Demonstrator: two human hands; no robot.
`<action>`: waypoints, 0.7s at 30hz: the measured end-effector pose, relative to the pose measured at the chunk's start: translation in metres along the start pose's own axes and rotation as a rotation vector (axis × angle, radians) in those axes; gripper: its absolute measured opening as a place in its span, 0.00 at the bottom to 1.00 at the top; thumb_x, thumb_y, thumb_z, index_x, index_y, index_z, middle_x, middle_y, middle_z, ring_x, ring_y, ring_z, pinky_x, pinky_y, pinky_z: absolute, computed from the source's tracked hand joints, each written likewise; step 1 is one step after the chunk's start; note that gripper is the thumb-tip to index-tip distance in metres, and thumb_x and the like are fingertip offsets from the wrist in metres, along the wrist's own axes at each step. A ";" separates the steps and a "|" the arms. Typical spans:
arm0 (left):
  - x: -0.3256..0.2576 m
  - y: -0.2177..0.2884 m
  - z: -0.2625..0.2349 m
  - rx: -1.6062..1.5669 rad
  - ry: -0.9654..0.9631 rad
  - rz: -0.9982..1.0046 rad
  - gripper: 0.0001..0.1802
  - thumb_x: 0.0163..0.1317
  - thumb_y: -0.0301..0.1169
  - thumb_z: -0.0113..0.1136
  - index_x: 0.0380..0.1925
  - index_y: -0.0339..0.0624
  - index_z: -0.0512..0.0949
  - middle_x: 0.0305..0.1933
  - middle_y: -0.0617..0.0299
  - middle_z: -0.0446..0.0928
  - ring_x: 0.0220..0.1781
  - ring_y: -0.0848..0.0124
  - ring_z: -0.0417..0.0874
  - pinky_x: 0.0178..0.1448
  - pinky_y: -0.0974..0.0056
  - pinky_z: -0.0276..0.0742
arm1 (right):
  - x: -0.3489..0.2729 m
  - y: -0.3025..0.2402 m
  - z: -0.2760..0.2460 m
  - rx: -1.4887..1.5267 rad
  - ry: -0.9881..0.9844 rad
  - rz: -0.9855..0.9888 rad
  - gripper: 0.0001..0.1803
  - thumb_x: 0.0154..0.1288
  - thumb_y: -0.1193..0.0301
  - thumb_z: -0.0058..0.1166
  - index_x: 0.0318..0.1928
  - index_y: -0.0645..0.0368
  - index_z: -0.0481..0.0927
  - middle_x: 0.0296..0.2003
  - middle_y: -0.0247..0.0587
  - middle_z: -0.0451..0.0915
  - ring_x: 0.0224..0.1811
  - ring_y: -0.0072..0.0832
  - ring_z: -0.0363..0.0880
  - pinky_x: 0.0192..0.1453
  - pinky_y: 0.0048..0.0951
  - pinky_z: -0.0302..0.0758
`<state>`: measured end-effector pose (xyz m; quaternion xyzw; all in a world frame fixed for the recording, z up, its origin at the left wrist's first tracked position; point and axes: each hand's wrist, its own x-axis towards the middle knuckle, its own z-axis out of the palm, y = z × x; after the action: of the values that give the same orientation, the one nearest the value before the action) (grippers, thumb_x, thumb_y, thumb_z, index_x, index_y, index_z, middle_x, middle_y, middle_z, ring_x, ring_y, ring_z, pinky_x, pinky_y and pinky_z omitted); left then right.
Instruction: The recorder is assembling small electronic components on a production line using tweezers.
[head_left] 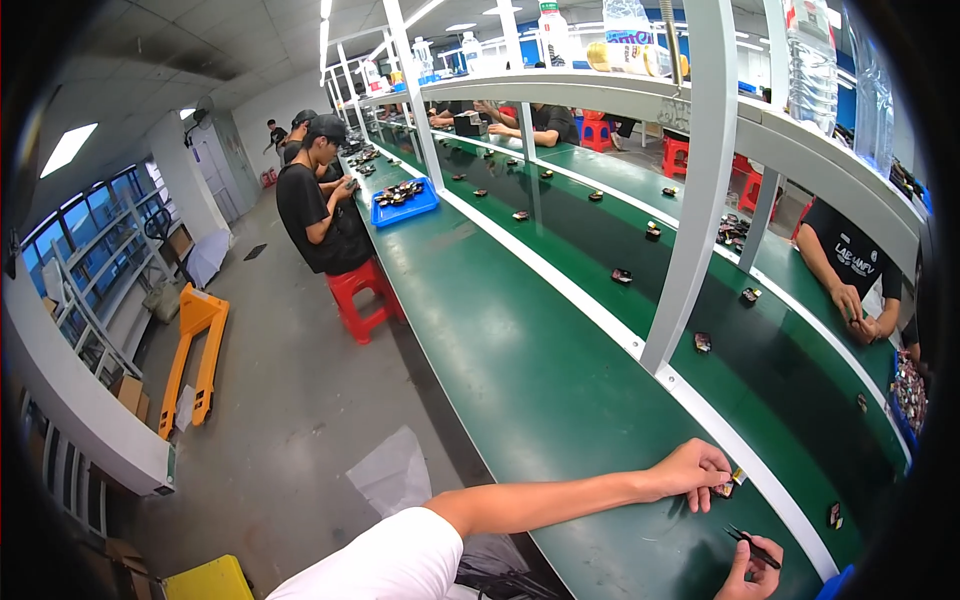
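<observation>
Over the green worktop, my left hand [688,472] comes in along a bare forearm and a white sleeve. Its fingers are closed on a small dark part with coloured patches [726,489], mostly covered by the fingertips. Lower down, near the picture's bottom edge, my right hand [752,574] grips black tweezers [757,549]. The tweezer tips point up and left toward the part, with a gap between them.
Similar small parts [703,342] lie spaced along the dark conveyor belt [640,235] beyond a white rail. A grey upright post [690,200] rises from the rail and carries a shelf with bottles. A blue tray [408,208] of parts stands farther along. Other people sit along both sides.
</observation>
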<state>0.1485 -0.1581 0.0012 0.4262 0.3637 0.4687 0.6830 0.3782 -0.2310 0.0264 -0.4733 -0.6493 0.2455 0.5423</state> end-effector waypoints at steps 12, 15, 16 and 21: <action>-0.017 0.006 0.021 0.227 0.066 0.034 0.13 0.71 0.27 0.58 0.48 0.26 0.80 0.31 0.57 0.81 0.19 0.72 0.82 0.18 0.69 0.74 | 0.005 0.011 -0.013 0.207 -0.029 0.443 0.06 0.66 0.82 0.63 0.42 0.66 0.83 0.33 0.34 0.81 0.32 0.17 0.76 0.36 0.16 0.72; -0.015 -0.001 0.030 0.225 0.059 0.028 0.14 0.72 0.28 0.59 0.51 0.30 0.81 0.33 0.57 0.83 0.19 0.75 0.81 0.18 0.70 0.74 | 0.000 0.035 -0.012 0.380 0.075 0.331 0.09 0.62 0.84 0.63 0.40 0.63 0.77 0.33 0.38 0.82 0.30 0.19 0.80 0.30 0.15 0.69; -0.016 -0.004 0.026 0.230 0.092 -0.005 0.14 0.72 0.29 0.59 0.52 0.31 0.81 0.33 0.57 0.84 0.20 0.76 0.81 0.19 0.70 0.74 | 0.004 0.022 -0.011 0.343 -0.024 0.422 0.10 0.64 0.84 0.61 0.43 0.63 0.75 0.34 0.36 0.77 0.36 0.20 0.81 0.38 0.16 0.73; -0.021 -0.004 0.023 0.252 0.102 -0.035 0.16 0.72 0.30 0.61 0.55 0.33 0.80 0.35 0.52 0.86 0.22 0.75 0.83 0.21 0.71 0.77 | 0.008 0.004 0.003 0.337 0.038 0.367 0.10 0.59 0.85 0.66 0.38 0.68 0.78 0.33 0.46 0.86 0.29 0.17 0.82 0.31 0.13 0.72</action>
<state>0.1643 -0.1849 0.0077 0.4777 0.4614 0.4282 0.6128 0.3776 -0.2214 0.0258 -0.4908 -0.4918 0.4358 0.5721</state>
